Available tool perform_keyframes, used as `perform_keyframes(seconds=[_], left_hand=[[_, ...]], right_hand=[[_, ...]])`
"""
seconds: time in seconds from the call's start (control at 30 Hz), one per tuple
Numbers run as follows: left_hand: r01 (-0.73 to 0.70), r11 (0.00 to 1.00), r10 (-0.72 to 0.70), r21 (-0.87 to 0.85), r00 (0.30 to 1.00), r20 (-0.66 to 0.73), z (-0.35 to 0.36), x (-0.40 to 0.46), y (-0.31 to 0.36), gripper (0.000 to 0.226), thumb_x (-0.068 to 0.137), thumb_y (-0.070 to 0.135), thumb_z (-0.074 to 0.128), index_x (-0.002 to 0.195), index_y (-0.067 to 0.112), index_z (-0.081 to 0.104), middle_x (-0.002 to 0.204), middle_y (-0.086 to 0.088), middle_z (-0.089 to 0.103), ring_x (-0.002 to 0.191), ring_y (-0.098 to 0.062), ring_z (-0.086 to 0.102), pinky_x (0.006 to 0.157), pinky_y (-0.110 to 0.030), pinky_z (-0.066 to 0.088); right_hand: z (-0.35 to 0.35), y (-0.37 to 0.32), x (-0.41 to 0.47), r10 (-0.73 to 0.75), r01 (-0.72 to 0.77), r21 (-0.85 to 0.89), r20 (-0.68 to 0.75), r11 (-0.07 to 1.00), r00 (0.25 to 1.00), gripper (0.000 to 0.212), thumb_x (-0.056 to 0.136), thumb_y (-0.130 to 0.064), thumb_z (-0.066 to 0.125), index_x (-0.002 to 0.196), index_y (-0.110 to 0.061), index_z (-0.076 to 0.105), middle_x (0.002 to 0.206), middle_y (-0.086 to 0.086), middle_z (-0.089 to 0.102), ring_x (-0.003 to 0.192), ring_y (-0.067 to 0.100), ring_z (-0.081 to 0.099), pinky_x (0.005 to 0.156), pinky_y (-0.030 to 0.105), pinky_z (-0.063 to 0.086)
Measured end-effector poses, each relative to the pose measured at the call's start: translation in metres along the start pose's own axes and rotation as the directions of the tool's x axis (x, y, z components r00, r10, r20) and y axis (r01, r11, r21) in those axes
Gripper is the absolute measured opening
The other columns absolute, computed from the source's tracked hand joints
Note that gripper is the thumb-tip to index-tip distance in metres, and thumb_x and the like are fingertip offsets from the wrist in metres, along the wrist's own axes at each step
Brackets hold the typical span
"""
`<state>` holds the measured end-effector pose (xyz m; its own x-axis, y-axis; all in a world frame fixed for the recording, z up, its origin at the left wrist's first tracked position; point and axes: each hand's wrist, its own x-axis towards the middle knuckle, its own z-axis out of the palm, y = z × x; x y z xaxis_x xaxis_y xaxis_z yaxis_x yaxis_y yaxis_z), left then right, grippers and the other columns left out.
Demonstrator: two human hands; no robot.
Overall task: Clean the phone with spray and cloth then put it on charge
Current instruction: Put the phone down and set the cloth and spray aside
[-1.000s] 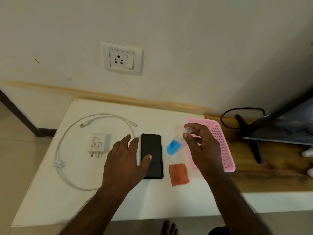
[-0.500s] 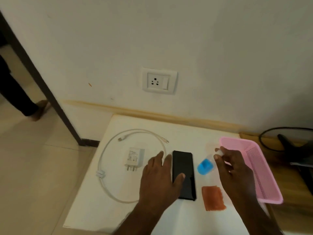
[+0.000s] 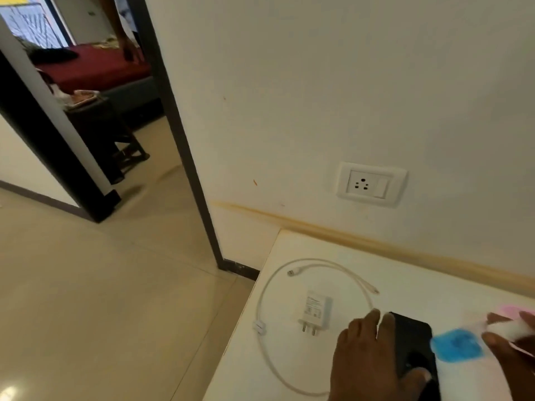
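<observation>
The black phone [image 3: 412, 340] lies flat on the white table [image 3: 333, 250] at the lower right. My left hand [image 3: 366, 360] rests flat on its left edge, thumb across the screen. Just right of the phone, my right hand [image 3: 512, 345] holds the small spray bottle [image 3: 457, 344] of blue liquid by its white top, tilted over the table. A white charger plug [image 3: 314, 312] lies left of the phone inside the loop of a white cable [image 3: 269, 287]. The wall socket [image 3: 370, 184] is above the table. The cloth is out of frame.
A corner of the pink basket [image 3: 509, 309] shows behind my right hand. Left of the table is open tiled floor [image 3: 101, 285] and a dark-framed doorway [image 3: 179, 134] into another room, where a person [image 3: 124, 27] stands by a red bed.
The camera has swung up and to the left, so the table sits at the lower right and the cloth has left the frame. Both hands keep their places on phone and bottle.
</observation>
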<state>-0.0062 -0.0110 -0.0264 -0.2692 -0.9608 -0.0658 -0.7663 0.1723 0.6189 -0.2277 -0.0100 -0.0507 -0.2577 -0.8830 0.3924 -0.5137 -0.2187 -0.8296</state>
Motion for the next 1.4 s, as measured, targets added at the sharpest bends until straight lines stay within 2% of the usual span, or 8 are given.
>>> perform_keyframes(seconds=[0.1, 0.2, 0.4, 0.63, 0.87, 1.1, 1.23, 1.4], left_hand=[[-0.056, 0.998, 0.055, -0.037, 0.998, -0.037, 0.006, -0.002, 0.001, 0.092, 0.083, 0.073, 0.045, 0.156, 0.027, 0.013, 0.162, 0.001, 0.026, 0.141, -0.024, 0.032, 0.112, -0.039, 0.029], [-0.073, 0.994, 0.068, -0.086, 0.996, -0.054, 0.011, -0.004, 0.005, 0.081, 0.089, 0.068, 0.045, 0.156, 0.033, 0.016, 0.158, 0.008, 0.034, 0.136, -0.016, 0.040, 0.109, -0.030, 0.032], [0.076, 0.973, -0.072, -0.217, 0.997, 0.026, 0.010, -0.004, 0.008, 0.059, 0.092, 0.064, 0.049, 0.142, 0.038, 0.033, 0.131, 0.013, 0.059, 0.113, -0.011, 0.057, 0.100, -0.031, 0.047], [0.079, 0.967, -0.070, -0.244, 0.996, 0.047, 0.013, -0.005, 0.009, 0.051, 0.093, 0.060, 0.053, 0.134, 0.032, 0.039, 0.122, 0.010, 0.062, 0.106, -0.014, 0.061, 0.094, -0.028, 0.052], [0.093, 0.967, -0.081, -0.238, 0.995, 0.062, 0.021, -0.005, 0.003, 0.055, 0.090, 0.064, 0.051, 0.132, 0.031, 0.040, 0.124, 0.010, 0.063, 0.103, -0.012, 0.062, 0.086, -0.018, 0.045], [0.011, 0.945, -0.021, -0.328, 0.999, -0.028, 0.015, -0.001, 0.003, 0.035, 0.091, 0.053, 0.060, 0.116, 0.045, 0.038, 0.098, 0.021, 0.060, 0.076, 0.007, 0.059, 0.059, -0.007, 0.042], [-0.023, 0.955, 0.022, -0.297, 1.000, -0.006, 0.016, -0.003, 0.002, 0.067, 0.085, 0.059, 0.064, 0.141, 0.043, 0.032, 0.114, 0.030, 0.054, 0.101, 0.007, 0.057, 0.073, -0.003, 0.037], [0.002, 0.996, -0.008, -0.091, 0.997, -0.075, 0.013, -0.002, -0.009, 0.082, 0.087, 0.071, 0.048, 0.153, 0.028, 0.026, 0.155, 0.002, 0.040, 0.137, -0.018, 0.041, 0.103, -0.031, 0.035]], right_hand=[[0.005, -0.047, 0.010, 0.021, -0.022, 0.064, 0.007, 0.998, 1.000, 0.052, 0.078, -0.043, 0.076, 0.127, -0.035, 0.059, 0.118, -0.003, 0.069, 0.106, 0.010, 0.067, 0.091, 0.033, 0.054], [0.018, -0.080, 0.003, 0.005, -0.010, 0.064, 0.090, 0.998, 0.996, 0.043, 0.081, -0.028, 0.076, 0.120, -0.037, 0.061, 0.114, -0.021, 0.069, 0.100, -0.005, 0.065, 0.080, 0.009, 0.051], [0.023, -0.093, -0.003, 0.064, -0.099, 0.146, 0.223, 0.984, 0.973, 0.038, 0.087, -0.039, 0.062, 0.125, -0.045, 0.057, 0.121, -0.020, 0.066, 0.109, -0.002, 0.063, 0.080, 0.013, 0.052], [0.023, -0.108, 0.004, 0.146, -0.168, 0.153, 0.146, 0.974, 0.978, 0.018, 0.085, -0.034, 0.065, 0.103, -0.036, 0.065, 0.103, -0.018, 0.070, 0.098, 0.002, 0.066, 0.070, 0.009, 0.051], [0.027, -0.118, 0.006, 0.227, -0.242, 0.088, 0.158, 0.966, 0.961, 0.039, 0.066, -0.056, 0.066, 0.094, -0.030, 0.062, 0.091, -0.011, 0.067, 0.085, -0.001, 0.064, 0.064, 0.008, 0.049], [0.025, -0.100, -0.001, 0.245, -0.268, 0.029, 0.322, 0.963, 0.914, 0.047, 0.072, -0.049, 0.076, 0.115, -0.037, 0.058, 0.105, -0.018, 0.067, 0.097, 0.001, 0.065, 0.076, 0.027, 0.059], [0.016, -0.096, 0.002, 0.208, -0.205, -0.036, 0.248, 0.978, 0.946, 0.035, 0.079, -0.044, 0.075, 0.109, -0.038, 0.058, 0.100, -0.021, 0.066, 0.092, -0.004, 0.063, 0.069, 0.014, 0.054], [-0.022, -0.076, 0.025, 0.268, -0.254, -0.182, 0.055, 0.950, 0.962, 0.030, 0.080, -0.046, 0.074, 0.103, -0.047, 0.054, 0.092, -0.029, 0.061, 0.089, -0.009, 0.061, 0.058, 0.003, 0.046]])
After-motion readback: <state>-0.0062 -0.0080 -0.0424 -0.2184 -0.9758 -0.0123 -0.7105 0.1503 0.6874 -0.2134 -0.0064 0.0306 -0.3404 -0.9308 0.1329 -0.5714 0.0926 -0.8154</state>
